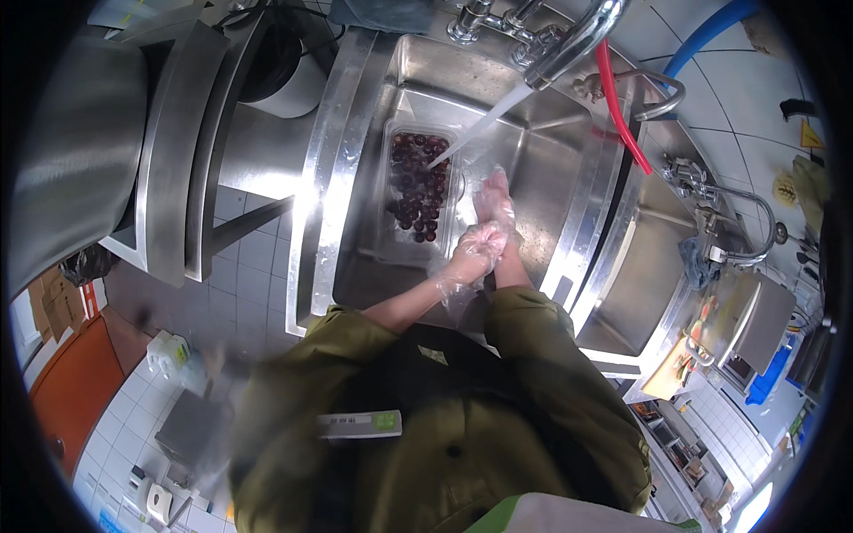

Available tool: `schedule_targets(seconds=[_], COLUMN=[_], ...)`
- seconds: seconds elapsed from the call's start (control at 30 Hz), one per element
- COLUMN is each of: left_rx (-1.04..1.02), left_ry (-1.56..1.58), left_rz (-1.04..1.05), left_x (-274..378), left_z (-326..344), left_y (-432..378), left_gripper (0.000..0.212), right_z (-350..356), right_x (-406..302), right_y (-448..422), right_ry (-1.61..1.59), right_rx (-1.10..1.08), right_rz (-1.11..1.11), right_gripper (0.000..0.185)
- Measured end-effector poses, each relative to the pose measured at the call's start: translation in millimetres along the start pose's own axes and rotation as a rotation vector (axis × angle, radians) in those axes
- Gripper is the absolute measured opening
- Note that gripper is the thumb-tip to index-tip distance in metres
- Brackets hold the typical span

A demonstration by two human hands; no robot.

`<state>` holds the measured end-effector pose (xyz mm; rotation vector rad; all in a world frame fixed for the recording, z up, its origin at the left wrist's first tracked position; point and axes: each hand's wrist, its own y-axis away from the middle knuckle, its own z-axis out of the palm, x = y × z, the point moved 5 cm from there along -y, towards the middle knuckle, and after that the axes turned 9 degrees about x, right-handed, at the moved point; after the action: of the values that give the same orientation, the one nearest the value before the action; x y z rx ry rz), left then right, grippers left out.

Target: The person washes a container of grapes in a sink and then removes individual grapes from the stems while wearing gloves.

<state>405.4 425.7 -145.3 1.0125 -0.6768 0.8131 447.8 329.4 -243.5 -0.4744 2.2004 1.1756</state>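
Observation:
Both my hands are in thin clear plastic gloves over the stainless steel sink basin (546,193). My left hand (478,248) is closed at my right wrist, gripping the plastic glove cuff there. My right hand (494,196) stretches forward with its fingers extended and nothing visible in it. To their left a clear plastic tub (406,252) stands in the basin. It holds many dark red grapes (420,180), partly under water. A water stream (476,126) runs from the chrome faucet (550,63) into the tub.
A red hose (616,110) hangs beside the faucet, and a blue hose (706,36) runs behind. A second sink (640,280) lies to the right, with a cutting board (666,373) beyond it. A white container (290,90) stands on the steel counter at left.

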Motion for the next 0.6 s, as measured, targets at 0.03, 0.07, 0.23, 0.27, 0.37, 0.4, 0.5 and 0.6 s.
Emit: schedule_targets(seconds=[0.03,0.07,0.23,0.27,0.37,0.4,0.5,0.6], left_rx=[-0.022,-0.039,-0.025,0.108,0.318,0.351,-0.179,-0.222], left_ry=[0.036,0.076,-0.479,-0.231,-0.297,-0.457,-2.110,-2.120], left_rz=[-0.079,-0.160,0.291,0.096,-0.254,-0.345,0.364,0.004], left_x=[4.2,5.9,0.6,-22.0,-27.4,-21.0,-45.2,-73.0], left_z=[-5.0,-12.0,-94.4,-125.2,-168.2,-178.1,-178.8,-193.6], left_y=[3.8,8.7,-4.3,-8.7,-8.9,-3.1,-12.9,-28.2], left_gripper=[0.008,0.009,0.006,0.005,0.010,0.013,0.014,0.020], right_z=[9.1,17.6,99.4,112.6,128.8,130.2,137.5,118.5], right_x=[23.7,46.7,36.3,26.8,10.9,18.0,60.7,70.1], right_y=[-20.0,-36.3,-0.6,6.1,28.8,39.4,50.0,45.0], right_ry=[0.212,0.465,0.523,0.716,1.014,1.033,1.041,0.476], right_rx=[-0.048,-0.032,-0.319,-0.311,-0.080,-0.097,-0.230,-0.318], right_rz=[-0.265,-0.568,-0.162,-0.089,-0.494,-0.622,-0.696,-0.110], right_gripper=[0.042,0.039,0.035,0.036,0.042,0.041,0.044,0.047])
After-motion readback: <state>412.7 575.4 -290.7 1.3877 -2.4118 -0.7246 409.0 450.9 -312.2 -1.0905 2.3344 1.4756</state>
